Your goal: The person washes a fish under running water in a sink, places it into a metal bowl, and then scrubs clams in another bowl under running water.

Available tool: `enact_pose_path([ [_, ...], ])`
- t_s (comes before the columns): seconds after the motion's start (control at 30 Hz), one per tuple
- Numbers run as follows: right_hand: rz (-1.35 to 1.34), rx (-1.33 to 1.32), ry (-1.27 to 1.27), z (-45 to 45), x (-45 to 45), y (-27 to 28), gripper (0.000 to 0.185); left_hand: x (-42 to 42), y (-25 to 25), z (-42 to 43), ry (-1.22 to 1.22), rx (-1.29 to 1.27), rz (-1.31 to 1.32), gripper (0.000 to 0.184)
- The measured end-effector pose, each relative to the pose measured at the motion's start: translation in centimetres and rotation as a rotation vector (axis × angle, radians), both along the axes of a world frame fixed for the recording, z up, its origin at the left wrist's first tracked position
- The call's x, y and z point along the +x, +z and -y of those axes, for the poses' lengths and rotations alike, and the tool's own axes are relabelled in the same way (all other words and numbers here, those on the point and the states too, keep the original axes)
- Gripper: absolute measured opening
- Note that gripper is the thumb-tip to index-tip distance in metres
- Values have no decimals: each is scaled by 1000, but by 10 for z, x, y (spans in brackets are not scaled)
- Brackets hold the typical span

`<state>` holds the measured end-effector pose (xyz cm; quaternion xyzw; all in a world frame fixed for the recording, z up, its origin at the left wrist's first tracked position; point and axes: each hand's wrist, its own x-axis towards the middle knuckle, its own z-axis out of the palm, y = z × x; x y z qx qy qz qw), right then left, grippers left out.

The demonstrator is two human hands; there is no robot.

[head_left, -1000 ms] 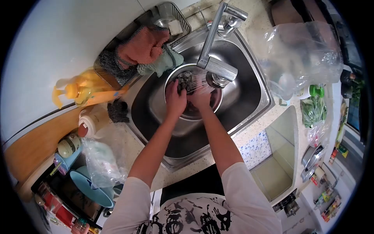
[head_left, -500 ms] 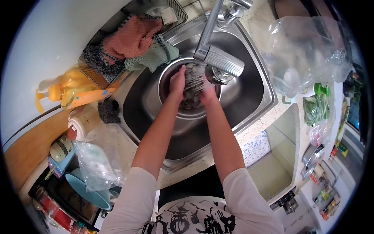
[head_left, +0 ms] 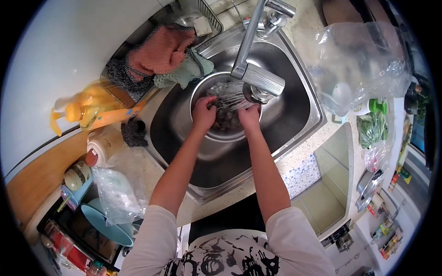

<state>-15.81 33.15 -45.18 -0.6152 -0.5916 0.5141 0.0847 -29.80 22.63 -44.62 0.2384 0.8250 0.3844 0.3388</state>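
A round metal bowl (head_left: 195, 87) stands in the sink under running water. Greyish-brown pieces (head_left: 226, 120) lie wet inside it, their kind blurred by the spray. My left hand (head_left: 204, 113) is over the bowl's left inner side, thumb and forefinger apart, fingers bent inward; nothing shows between them. At the right side is my right hand (head_left: 249, 117), its fingertips partly lost in the water and close to the bowl's wall. From above, the faucet (head_left: 263, 79) sends a fan of water leftward into the bowl.
The steel sink (head_left: 294, 115) surrounds the bowl. Cloths (head_left: 161, 50) hang over a rack at the upper left, above a yellow pump bottle (head_left: 94, 103) and a dark scrubber (head_left: 134, 132). Plastic bags (head_left: 115, 191) lie at left; a large clear bag (head_left: 363, 60) is at right.
My left hand has drawn back toward me, and its fingers have bent. My right hand has shifted slightly right, toward the bowl's edge. The view has moved a little.
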Motion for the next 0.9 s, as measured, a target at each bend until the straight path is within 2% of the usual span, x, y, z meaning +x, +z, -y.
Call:
enact_pose_path([
  [0.03,28,63,77,1,1,-2,38,6,-8,3,22,-61,-73,34],
  [0.1,66,141,39,8,-4,-24,42,23,-22,1,65,-182,-216,40],
  [0.13,86,181,20,10,-8,-29,44,21,-16,-3,117,-213,-47,49],
  [0.23,-130,-36,-121,11,-14,-25,46,13,-13,-15,370,-190,391,52],
  [0.33,-307,-271,-329,5,-24,-9,40,11,-42,-22,619,14,731,52],
  [0.43,-347,-384,-343,-4,-25,-6,40,6,-30,-32,663,-43,831,53],
  [0.53,-502,-627,-409,-9,-22,-5,29,6,-13,-36,667,51,986,45],
  [0.63,-571,-550,-397,-6,-26,-10,29,9,-13,-38,530,210,1077,46],
  [0.73,-581,-178,-422,18,-39,-8,34,11,-16,-41,531,337,1135,40],
  [0.83,-351,427,-88,37,-51,-2,38,17,-6,-38,573,396,1274,43],
  [0.9,-216,453,16,36,-52,17,37,23,3,-29,626,410,1393,46],
])
